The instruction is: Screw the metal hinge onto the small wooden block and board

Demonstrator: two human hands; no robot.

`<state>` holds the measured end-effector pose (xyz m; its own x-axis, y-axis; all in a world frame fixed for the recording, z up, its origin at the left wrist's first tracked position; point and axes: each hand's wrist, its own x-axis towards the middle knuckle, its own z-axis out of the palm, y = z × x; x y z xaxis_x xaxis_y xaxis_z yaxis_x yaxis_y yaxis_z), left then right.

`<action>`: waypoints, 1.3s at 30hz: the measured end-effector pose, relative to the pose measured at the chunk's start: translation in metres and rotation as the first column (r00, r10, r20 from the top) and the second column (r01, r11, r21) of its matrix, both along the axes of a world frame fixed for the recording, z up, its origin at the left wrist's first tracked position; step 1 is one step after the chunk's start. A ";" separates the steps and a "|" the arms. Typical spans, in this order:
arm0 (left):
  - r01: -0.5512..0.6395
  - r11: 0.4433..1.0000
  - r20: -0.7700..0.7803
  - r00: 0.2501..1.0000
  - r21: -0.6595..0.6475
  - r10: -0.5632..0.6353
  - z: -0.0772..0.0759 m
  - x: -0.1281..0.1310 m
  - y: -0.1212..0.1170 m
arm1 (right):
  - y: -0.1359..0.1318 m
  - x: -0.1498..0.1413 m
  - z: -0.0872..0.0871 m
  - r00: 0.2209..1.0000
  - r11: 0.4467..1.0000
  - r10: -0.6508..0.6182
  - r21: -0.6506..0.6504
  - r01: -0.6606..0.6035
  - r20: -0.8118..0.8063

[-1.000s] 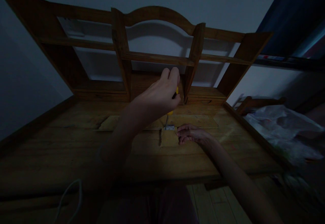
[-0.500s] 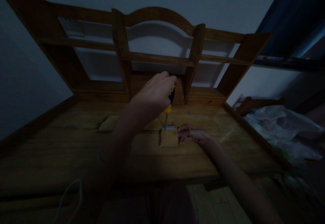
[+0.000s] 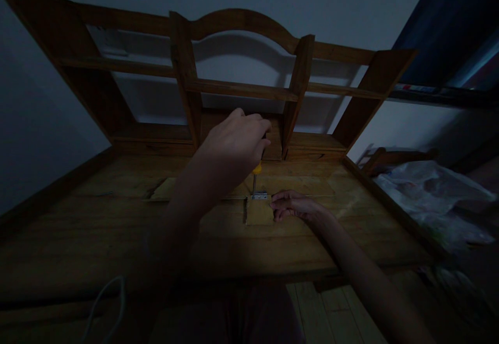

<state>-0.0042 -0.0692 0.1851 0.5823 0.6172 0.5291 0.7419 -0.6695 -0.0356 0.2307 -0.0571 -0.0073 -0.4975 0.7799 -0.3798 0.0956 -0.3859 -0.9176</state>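
My left hand [image 3: 237,139] is wrapped round the handle of a screwdriver [image 3: 255,182], its yellow collar and metal shaft showing below the fingers. The shaft stands nearly upright, its tip down at a small silver hinge [image 3: 260,195]. That hinge lies along the far edge of a small wooden board [image 3: 259,213] with a rough left side. At the board's right edge, my right hand [image 3: 292,206] pinches it with thumb and fingers. Behind the hinge, a longer thin wooden strip [image 3: 296,185] lies on the desk, partly hidden by my left arm.
The wooden desk top [image 3: 117,229] has a shelf unit [image 3: 241,88] with small drawers along its back. A white plastic bag [image 3: 424,188] is off to the right, beyond the raised side edge. A pale cord loop [image 3: 123,302] hangs at the lower left.
My left hand has turned on the screwdriver handle, its fingers now covering more of it. The hinge, the board and my right hand stay in place.
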 end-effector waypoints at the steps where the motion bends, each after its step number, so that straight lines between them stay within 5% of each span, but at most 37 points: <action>1: -0.009 1.000 0.006 1.000 -0.011 0.009 0.000 0.001 -0.001 | -0.001 0.000 0.001 1.000 1.000 -0.003 -0.001 0.003 0.003; 7: -0.145 0.989 0.074 0.987 0.012 0.144 0.000 0.006 -0.002 | -0.001 -0.001 0.003 1.000 1.000 -0.009 0.004 0.009 0.009; 13: -0.159 0.985 0.060 0.985 -0.060 0.163 0.006 0.011 0.002 | 0.000 0.000 0.000 1.000 1.000 -0.022 -0.005 0.022 0.012; 23: 0.015 0.999 0.045 0.999 -0.036 -0.013 0.003 0.010 0.007 | 0.001 0.001 -0.002 1.000 1.000 -0.008 0.006 0.008 0.006; 39: 0.071 0.997 -0.051 0.996 -0.044 -0.073 -0.002 -0.006 0.009 | -0.002 0.000 0.002 1.000 1.000 -0.010 0.007 0.010 0.007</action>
